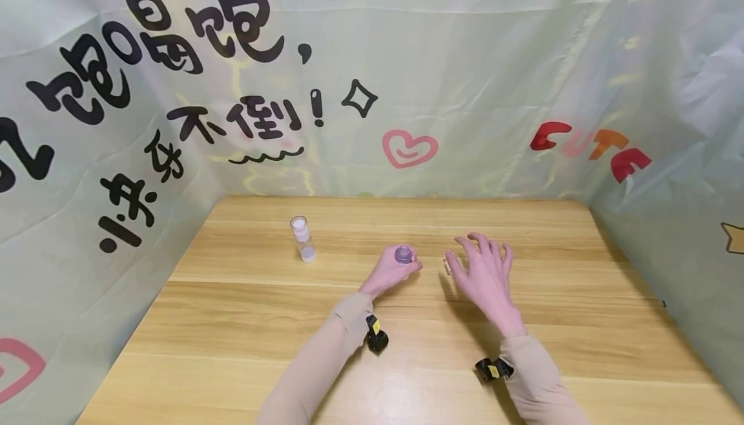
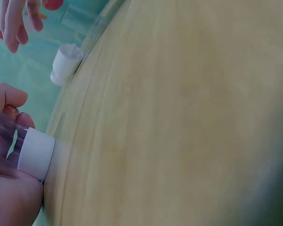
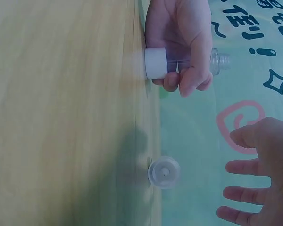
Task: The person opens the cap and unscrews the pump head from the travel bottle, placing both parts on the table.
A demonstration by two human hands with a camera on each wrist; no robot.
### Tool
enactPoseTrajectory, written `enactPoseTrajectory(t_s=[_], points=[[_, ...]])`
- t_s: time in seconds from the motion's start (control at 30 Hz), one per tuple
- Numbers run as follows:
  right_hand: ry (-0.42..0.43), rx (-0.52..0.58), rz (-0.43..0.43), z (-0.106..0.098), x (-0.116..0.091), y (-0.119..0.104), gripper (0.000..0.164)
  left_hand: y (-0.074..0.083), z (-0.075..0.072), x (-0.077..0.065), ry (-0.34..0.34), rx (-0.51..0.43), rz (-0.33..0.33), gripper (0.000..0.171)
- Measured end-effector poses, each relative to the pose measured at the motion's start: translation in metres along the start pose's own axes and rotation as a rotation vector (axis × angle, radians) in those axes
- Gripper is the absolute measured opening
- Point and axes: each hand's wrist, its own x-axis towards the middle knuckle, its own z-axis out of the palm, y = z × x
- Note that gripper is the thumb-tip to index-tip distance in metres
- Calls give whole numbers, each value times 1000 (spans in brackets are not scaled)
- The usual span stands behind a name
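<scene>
My left hand (image 1: pixel 391 271) grips a clear bottle with a white base (image 3: pixel 155 63), fingers and thumb wrapped round its side. The bottle stands upright at the tabletop, its bare threaded neck (image 3: pixel 220 61) showing above the hand. Fingers spread, my right hand (image 1: pixel 487 279) hovers to the right and holds nothing. Just left of its thumb, on the table, lies a small white pump top (image 3: pixel 164 172), mostly hidden by that hand in the head view. A clear cap (image 2: pixel 79 20) appears beyond the white pump top in the left wrist view.
A second clear bottle with white parts (image 1: pixel 303 239) stands upright at the back left of the wooden table (image 1: pixel 232 334). Printed cloth (image 1: pixel 465 76) hangs behind the table and along both sides. Each wrist carries a small black camera (image 1: pixel 377 336).
</scene>
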Motion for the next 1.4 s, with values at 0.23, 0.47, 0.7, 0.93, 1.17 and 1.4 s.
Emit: enactPoseTrajectory(t_s=[0.23, 0.47, 0.7, 0.93, 1.17, 1.4], points=[[8, 1, -2, 0, -1, 0, 42, 0, -1, 5, 6, -12, -8, 9], [4, 3, 2, 0, -3, 2, 41, 0, -2, 4, -6, -4, -3, 15], [-3, 8, 4, -1, -4, 2, 40, -2, -1, 6, -20, -53, -21, 34], [-17, 11, 1, -3, -6, 3, 42, 0, -3, 4, -2, -58, 9, 62], [-15, 17, -4, -6, -8, 5, 42, 11, -16, -7, 12, -9, 119, 94], [-12, 24, -4, -8, -10, 5, 41, 26, -36, -17, 74, 45, 283, 112]])
